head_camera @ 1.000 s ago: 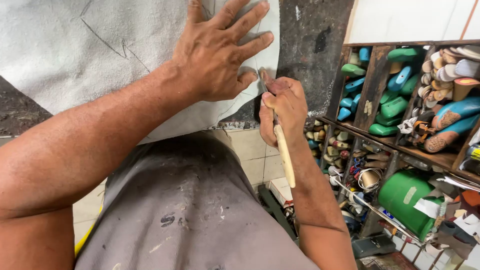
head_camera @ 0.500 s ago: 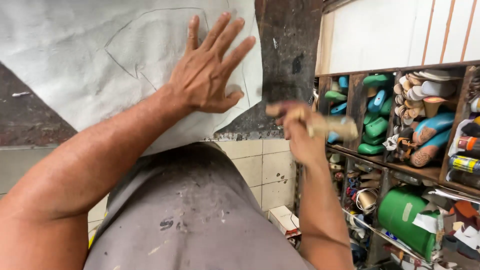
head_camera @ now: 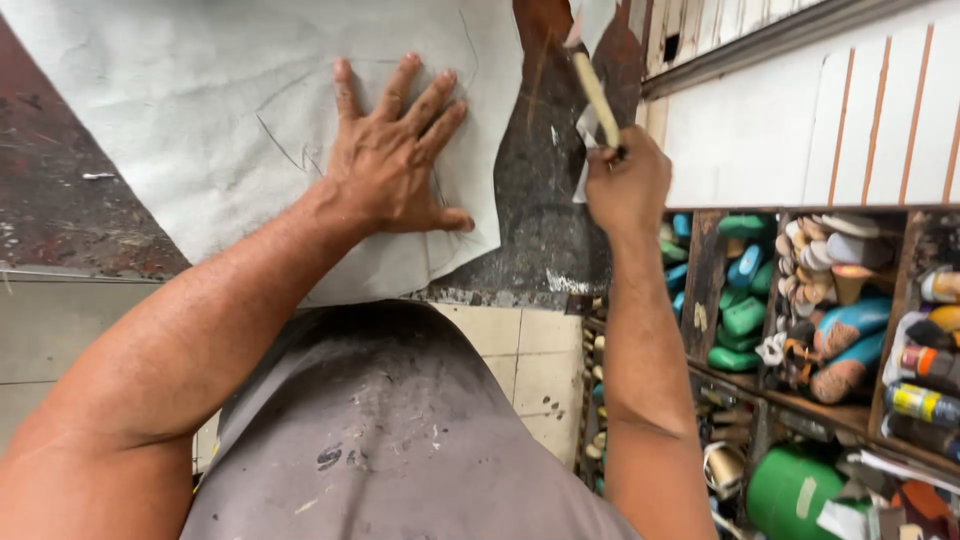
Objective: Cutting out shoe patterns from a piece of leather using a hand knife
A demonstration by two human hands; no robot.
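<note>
While the head camera looked down, the scene stood thus:
Left hand (head_camera: 395, 160): spread flat, fingers splayed, pressing on the grey sheet (head_camera: 200, 110).
Right hand (head_camera: 628, 185): fisted around a pale wooden-handled tool (head_camera: 597, 98), raised beside the sheet.
Sheet: lay on the dark worktable (head_camera: 60, 220), pencil outline under the palm.
Shelves (head_camera: 800, 300): at right, holding green and blue shoe lasts.

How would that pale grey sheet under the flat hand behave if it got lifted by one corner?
The pale grey sheet would probably flop and drape: it looks thin and creased. It likely slides easily on the dark worktop, since the left hand presses it flat. Its near edge overhangs the worktop, so it seems light.
</note>
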